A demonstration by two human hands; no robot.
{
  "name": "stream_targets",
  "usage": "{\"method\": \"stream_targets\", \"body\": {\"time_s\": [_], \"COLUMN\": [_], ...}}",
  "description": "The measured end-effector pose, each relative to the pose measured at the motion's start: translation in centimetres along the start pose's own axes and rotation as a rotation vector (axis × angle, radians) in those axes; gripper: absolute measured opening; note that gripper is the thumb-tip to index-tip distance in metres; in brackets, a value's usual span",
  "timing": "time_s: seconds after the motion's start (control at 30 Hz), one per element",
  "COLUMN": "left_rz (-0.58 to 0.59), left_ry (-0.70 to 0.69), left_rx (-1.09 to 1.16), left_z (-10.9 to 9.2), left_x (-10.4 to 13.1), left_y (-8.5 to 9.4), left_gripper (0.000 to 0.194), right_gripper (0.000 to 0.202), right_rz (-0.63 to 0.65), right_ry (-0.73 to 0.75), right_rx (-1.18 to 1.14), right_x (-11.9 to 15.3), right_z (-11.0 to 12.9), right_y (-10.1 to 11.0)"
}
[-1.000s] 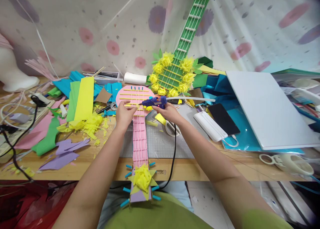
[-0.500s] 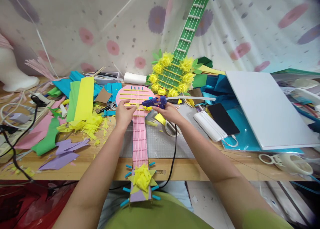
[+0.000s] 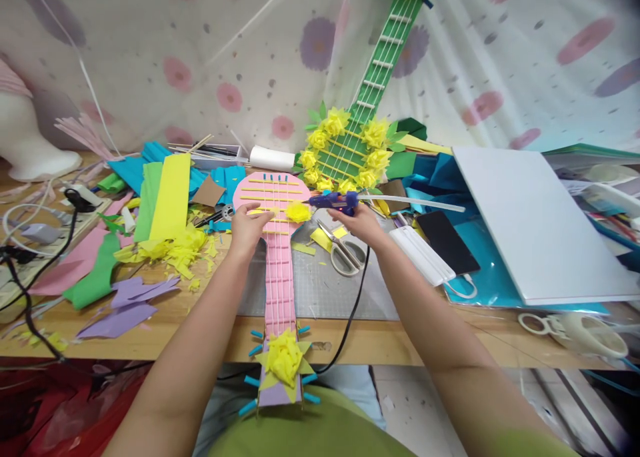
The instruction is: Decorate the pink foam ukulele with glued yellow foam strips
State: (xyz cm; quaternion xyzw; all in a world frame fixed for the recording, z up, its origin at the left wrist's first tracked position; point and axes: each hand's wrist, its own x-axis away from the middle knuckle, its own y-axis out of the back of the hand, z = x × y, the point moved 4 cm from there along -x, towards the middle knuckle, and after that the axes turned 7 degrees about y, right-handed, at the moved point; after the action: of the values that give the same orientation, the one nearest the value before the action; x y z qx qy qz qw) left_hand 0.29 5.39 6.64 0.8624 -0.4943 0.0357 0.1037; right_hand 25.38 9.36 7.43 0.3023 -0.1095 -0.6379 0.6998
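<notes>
A pink toy guitar (image 3: 279, 270) of paper and card lies with its neck toward me, with white strings, yellow bars and a yellow paper flower (image 3: 285, 358) on its head. My left hand (image 3: 247, 229) rests at the left of its round body, fingers pinched; what they hold, if anything, is hidden. In my right hand (image 3: 364, 222) is a blue glue gun (image 3: 334, 202), its nozzle pointing left and a long white glue stick (image 3: 415, 202) poking out behind. Just left of the nozzle, another yellow flower (image 3: 299, 212) sits on the body's right edge.
Scissors (image 3: 345, 254) lie on the grey cutting mat (image 3: 320, 290), close to the gun's black cord (image 3: 356, 304). A green toy guitar (image 3: 373, 90) leans at the back. Paper scraps (image 3: 175, 247) cover the left; a phone (image 3: 447, 240) and white board (image 3: 540, 224) are right.
My right hand has drawn the glue gun to the right, away from my left hand. The yellow flower on the body and the scissors now show more fully. My left hand has hardly moved.
</notes>
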Motion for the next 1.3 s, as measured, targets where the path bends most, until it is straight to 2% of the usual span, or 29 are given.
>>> {"method": "stream_targets", "body": {"time_s": [0.17,0.3,0.47,0.57,0.67,0.77,0.87,0.93,1.0,1.03,1.2,1.3], "left_rz": [0.015,0.02,0.046,0.054,0.078,0.086,0.087,0.081,0.066,0.06,0.09,0.108], "left_ry": [0.032,0.017,0.032,0.036,0.051,0.06,0.053,0.051,0.052,0.054,0.058,0.049], "left_rx": [0.022,0.015,-0.018,-0.058,-0.063,-0.07,-0.083,-0.091,-0.099,-0.103,-0.072,-0.041], "left_z": [0.3,0.6,1.0,1.5,2.0,2.3,2.2,2.1,2.1,2.1,2.4,2.6], "left_x": [-0.4,-0.8,-0.7,-0.5,-0.5,-0.7,-0.8,-0.8,-0.8,-0.7,-0.4,-0.3], "left_y": [0.3,0.3,0.3,0.3,0.1,-0.1,-0.2,-0.1,0.0,0.0,-0.5,-0.8], "left_gripper": [0.044,0.044,0.047,0.049,0.053,0.058,0.057,0.055,0.053,0.053,0.051,0.049], "right_gripper": [0.046,0.05,0.052,0.054,0.055,0.054,0.052,0.048,0.04,0.036,0.025,0.027], "right_rz": [-0.245,-0.221,-0.162,-0.123,-0.1,-0.189,-0.311,-0.307,-0.211,-0.163,-0.048,-0.006], "right_ry": [-0.085,-0.134,-0.165,-0.21,-0.167,-0.084,-0.064,-0.067,-0.068,-0.015,0.431,0.556], "right_rx": [0.016,0.117,0.21,0.272,0.344,0.472,0.588,0.613,0.586,0.564,0.494,0.539], "right_x": [0.3,0.8,0.6,0.4,0.4,1.3,3.0,4.1,4.6,4.6,2.4,0.7], "right_z": [-5.2,-8.6,-9.5,-9.2,-8.9,-8.5,-7.5,-6.2,-4.7,-3.7,1.5,3.0], "right_y": [3.2,2.9,1.4,1.2,1.5,2.4,3.0,2.6,1.4,0.6,-4.4,-7.0]}}
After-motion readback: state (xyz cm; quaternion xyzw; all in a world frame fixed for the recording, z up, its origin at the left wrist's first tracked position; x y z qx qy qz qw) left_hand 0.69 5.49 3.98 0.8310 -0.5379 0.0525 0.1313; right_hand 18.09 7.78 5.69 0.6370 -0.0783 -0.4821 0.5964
